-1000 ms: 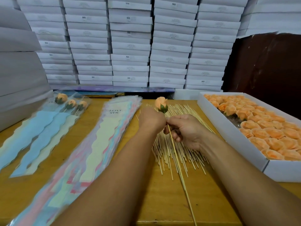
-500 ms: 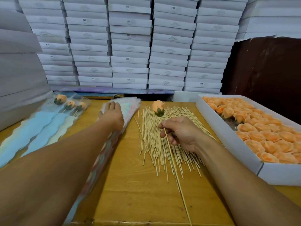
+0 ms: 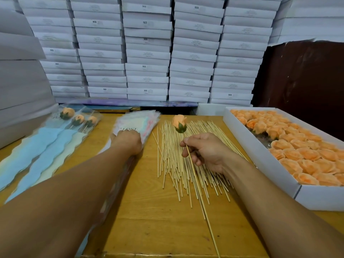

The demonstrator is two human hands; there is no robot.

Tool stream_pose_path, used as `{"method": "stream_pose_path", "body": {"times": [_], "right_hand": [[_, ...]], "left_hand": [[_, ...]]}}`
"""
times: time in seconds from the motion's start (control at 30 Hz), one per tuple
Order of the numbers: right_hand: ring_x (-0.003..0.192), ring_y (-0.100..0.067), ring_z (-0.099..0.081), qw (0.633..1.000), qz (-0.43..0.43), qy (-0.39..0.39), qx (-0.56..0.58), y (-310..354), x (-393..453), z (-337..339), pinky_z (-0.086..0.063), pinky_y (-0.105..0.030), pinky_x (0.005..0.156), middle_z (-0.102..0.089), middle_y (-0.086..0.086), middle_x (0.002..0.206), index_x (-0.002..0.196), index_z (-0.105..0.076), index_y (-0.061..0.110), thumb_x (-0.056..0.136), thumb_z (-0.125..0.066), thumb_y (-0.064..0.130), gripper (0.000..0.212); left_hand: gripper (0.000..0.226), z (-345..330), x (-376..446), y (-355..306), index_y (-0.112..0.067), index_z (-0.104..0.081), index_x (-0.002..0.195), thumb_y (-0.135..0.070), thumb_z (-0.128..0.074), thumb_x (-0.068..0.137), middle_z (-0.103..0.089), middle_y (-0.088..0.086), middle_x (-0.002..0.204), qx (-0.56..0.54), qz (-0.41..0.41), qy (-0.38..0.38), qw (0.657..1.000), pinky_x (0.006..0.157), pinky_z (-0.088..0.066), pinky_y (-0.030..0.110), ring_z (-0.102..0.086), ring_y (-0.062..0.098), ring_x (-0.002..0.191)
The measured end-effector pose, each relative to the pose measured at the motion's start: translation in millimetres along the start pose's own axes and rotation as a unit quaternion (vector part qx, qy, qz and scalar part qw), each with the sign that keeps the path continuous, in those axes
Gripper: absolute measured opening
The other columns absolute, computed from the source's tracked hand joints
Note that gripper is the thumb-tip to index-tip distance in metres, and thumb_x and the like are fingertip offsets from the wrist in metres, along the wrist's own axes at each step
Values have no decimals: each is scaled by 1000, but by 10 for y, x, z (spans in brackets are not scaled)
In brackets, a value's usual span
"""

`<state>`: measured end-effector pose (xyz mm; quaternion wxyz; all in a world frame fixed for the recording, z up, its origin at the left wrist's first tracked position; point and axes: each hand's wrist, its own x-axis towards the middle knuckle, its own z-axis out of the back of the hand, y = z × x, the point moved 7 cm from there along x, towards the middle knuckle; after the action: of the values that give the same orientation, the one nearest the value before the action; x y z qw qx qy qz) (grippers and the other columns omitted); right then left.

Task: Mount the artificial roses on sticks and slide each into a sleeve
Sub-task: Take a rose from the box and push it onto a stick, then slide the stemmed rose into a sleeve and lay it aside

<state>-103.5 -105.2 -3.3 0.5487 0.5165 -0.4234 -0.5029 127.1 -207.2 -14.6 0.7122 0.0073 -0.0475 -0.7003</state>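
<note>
Rose on its stick in the right hand, left hand on the sleeve pile, at a yellow wooden surface [image 3: 149, 211] walled in by boxes.

The right hand [image 3: 204, 151] pinches a thin bamboo stick [image 3: 201, 194] topped with a peach artificial rose [image 3: 179, 123], above a loose heap of bare bamboo sticks [image 3: 173, 164]. The left hand [image 3: 128, 141] rests on a stack of clear printed plastic sleeves [image 3: 137, 123]; whether its fingers grasp one cannot be told. Three sleeved roses [image 3: 78, 118] lie far left. A white cardboard tray [image 3: 260, 161] of peach rose heads [image 3: 297, 149] sits right. Stacked white flat boxes [image 3: 149, 53] fill the back wall beside a dark brown panel [image 3: 307, 75].
</note>
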Motion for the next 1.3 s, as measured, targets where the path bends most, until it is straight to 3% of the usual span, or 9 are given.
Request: {"method": "stream_pose_path", "body": {"times": [0.13, 0.23, 0.43, 0.7, 0.9, 0.97, 1.07, 1.2, 1.3], "right_hand": [[43, -10, -53, 1000, -3, -1, 0, -11, 5, 3, -42, -20, 38, -73, -9, 71, 99, -70, 2, 102, -57, 15, 19], [42, -10, -53, 1000, -4, 2, -19, -8, 1, -8, -41, -21, 37, -72, -9, 70, 98, -70, 2, 101, -57, 16, 19], [43, -12, -54, 999, -29, 17, -26, -28, -23, -56, -40, -22, 36, -72, -12, 70, 101, -65, 3, 104, -50, 18, 20], [81, -40, -74, 976, -107, 56, 181, -43, -92, -141, -61, -36, 54, -73, -31, 96, 101, -48, 7, 108, -39, 20, 17], [60, -20, -56, 975, -107, 46, 189, -69, -50, -60, -54, -33, 52, -58, -13, 88, 97, -54, 13, 105, -45, 24, 17], [53, -17, -52, 980, -110, 23, 164, -95, -33, -18, -49, -28, 46, -59, -9, 78, 88, -58, 14, 105, -48, 24, 22], [47, -15, -56, 979, -110, 1, 170, -101, -33, 36, -48, -25, 42, -59, -6, 70, 85, -59, 12, 105, -48, 21, 25], [50, -18, -63, 977, -106, 21, 185, -69, -64, 25, -53, -29, 46, -63, -8, 65, 89, -59, 8, 105, -46, 19, 24], [61, -25, -68, 976, -104, 36, 186, -55, -66, -9, -60, -38, 61, -67, -11, 69, 87, -58, 10, 105, -44, 21, 26]], "left_hand": [[26, 168, -41, 41, -10, -62, 115, -19, -61, 91, -58, 8, 95, -29, 21, 10, 999, 91, -52, 42, -58, 26, 93], [17, 362, -108, 27, -10, -62, 106, -18, -63, 91, -51, 5, 80, -11, 26, -15, 999, 64, -48, 30, -55, 20, 76], [15, 664, -335, -239, -11, -64, 105, -19, -60, 93, -59, 7, 86, -57, 9, -95, 994, 79, -55, 36, -61, 27, 89], [22, 840, -1016, -897, -22, -41, 91, -15, -62, 86, -44, 1, 80, -52, -108, -131, 984, 65, -41, 34, -60, 29, 86], [21, 810, -1525, -1326, -17, -60, 115, -17, -55, 94, -55, 3, 88, 31, -207, -165, 964, 61, -37, 35, -60, 27, 85], [19, 767, -1637, -1412, -16, -62, 112, -18, -55, 95, -62, 5, 102, 15, -240, -155, 958, 63, -37, 35, -61, 27, 89], [21, 724, -1634, -1381, -20, -65, 91, -41, -64, 91, -56, -3, 83, -94, -282, -42, 954, 56, -35, 29, -49, 16, 68], [54, 845, -1327, -1027, -16, -58, 65, -65, -61, 86, -49, -3, 54, -311, -187, 2, 932, 47, -31, 26, -44, 14, 49], [50, 796, -1051, -769, -11, -62, 97, -61, -59, 91, -62, 7, 85, -405, -46, -75, 910, 67, -49, 36, -60, 20, 76]]}}
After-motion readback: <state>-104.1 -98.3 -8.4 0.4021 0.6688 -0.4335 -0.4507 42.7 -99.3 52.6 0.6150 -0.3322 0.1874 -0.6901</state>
